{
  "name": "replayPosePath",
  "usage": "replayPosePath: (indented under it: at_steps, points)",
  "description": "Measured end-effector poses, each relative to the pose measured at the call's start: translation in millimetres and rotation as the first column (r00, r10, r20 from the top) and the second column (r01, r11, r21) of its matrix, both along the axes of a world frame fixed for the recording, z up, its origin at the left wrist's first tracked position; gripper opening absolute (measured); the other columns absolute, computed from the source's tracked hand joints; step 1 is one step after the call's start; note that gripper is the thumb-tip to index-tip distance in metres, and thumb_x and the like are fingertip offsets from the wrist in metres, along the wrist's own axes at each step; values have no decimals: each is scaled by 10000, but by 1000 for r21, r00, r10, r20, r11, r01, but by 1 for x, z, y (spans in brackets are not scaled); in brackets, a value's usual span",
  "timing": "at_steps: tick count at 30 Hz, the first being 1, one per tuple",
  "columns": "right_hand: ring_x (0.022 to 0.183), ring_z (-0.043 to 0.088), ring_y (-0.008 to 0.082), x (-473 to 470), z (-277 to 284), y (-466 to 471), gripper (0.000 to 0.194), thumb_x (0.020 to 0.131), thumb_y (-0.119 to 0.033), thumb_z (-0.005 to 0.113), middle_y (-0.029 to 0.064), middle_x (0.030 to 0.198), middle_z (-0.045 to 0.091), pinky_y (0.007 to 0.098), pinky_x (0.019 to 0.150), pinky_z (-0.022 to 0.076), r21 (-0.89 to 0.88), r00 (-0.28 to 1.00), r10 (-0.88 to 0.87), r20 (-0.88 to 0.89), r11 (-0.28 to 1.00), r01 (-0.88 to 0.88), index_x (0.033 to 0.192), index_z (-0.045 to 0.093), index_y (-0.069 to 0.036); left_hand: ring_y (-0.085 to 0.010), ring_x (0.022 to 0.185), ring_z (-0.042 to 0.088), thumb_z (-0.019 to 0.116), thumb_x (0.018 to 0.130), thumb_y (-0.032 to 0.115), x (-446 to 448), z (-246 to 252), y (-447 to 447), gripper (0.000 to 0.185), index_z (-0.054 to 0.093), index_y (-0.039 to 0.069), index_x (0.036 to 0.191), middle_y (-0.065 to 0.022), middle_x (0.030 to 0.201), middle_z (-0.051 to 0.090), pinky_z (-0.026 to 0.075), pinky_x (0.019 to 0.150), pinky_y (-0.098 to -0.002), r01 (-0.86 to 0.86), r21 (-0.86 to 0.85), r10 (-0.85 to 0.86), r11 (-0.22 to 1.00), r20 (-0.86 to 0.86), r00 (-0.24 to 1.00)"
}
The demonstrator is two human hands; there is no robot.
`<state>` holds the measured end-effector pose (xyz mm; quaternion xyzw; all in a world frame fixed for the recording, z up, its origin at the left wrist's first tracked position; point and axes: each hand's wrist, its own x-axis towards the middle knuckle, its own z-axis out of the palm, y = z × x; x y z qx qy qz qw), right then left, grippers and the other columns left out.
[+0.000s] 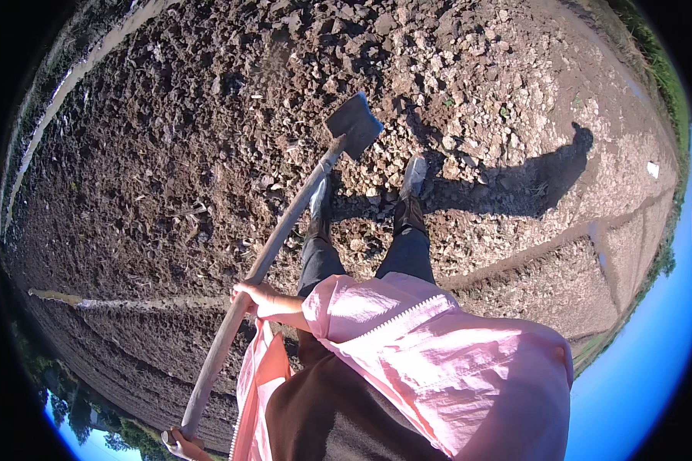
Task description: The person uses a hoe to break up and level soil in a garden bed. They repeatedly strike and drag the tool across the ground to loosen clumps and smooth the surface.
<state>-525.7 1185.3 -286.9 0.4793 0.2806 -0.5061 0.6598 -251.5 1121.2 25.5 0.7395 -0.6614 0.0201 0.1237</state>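
Note:
Across the view slants a long wooden shaft [291, 216] of a digging tool, a spade or a hoe. Its broad, flat metal blade [356, 124] is above the cloddy soil in front of my feet; whether it touches the ground I cannot tell. My right hand [258, 299] is wrapped around the middle of the shaft, with the arm reaching across my body. At the lower left, my left hand [184, 446] grips the shaft close to its butt end and is partly cut off by the picture's rim.
I stand in boots [414, 176] on broken, lumpy soil [207, 144]. Watery furrows [144, 302] run on the left, and ridged plots [553, 282] lie to the right. My shadow [513, 184] falls rightward. A small white object [653, 169] lies far right. My pink jacket [438, 357] hangs unzipped.

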Motion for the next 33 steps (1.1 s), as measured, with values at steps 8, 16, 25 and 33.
replayPosePath:
  at_steps: [8, 16, 25, 33]
  points:
    - [509, 531, 163, -248, -158, 152, 202, 744, -177, 650, 43, 619, 530, 288, 493, 477, 329, 849, -49, -526, 909, 257, 714, 505, -40, -88, 670, 499, 613, 676, 8, -174, -203, 151, 196, 504, 52, 833, -10, 733, 553, 426, 650, -222, 60, 510, 351, 858, -668, 656]
    - [504, 530, 187, -222, -116, 117, 141, 764, -124, 610, 61, 611, 508, 371, 479, 494, 301, 891, -48, -452, 932, 203, 759, 493, -45, -116, 567, 434, 574, 742, 114, -237, -119, 117, 173, 473, 34, 857, -45, 739, 492, 388, 408, -271, -8, 542, 382, 840, -583, 717]
    - [535, 570, 195, -63, -8, 66, 152, 755, -129, 627, 65, 644, 552, 359, 484, 499, -14, 985, 31, -171, 999, -33, 793, 512, -37, -128, 554, 444, 557, 742, 147, -75, -17, 66, 150, 473, 26, 769, -44, 636, 472, 378, 461, -292, -206, 151, 243, 967, -296, 924]
    - [519, 511, 179, -317, -117, 134, 228, 772, -257, 603, 33, 585, 507, 305, 520, 474, 32, 826, -398, -400, 894, 447, 668, 483, -92, -108, 660, 498, 590, 772, 96, -318, -119, 116, 159, 452, 36, 823, -51, 741, 540, 410, 562, -263, 612, 244, -307, 752, -692, 653]
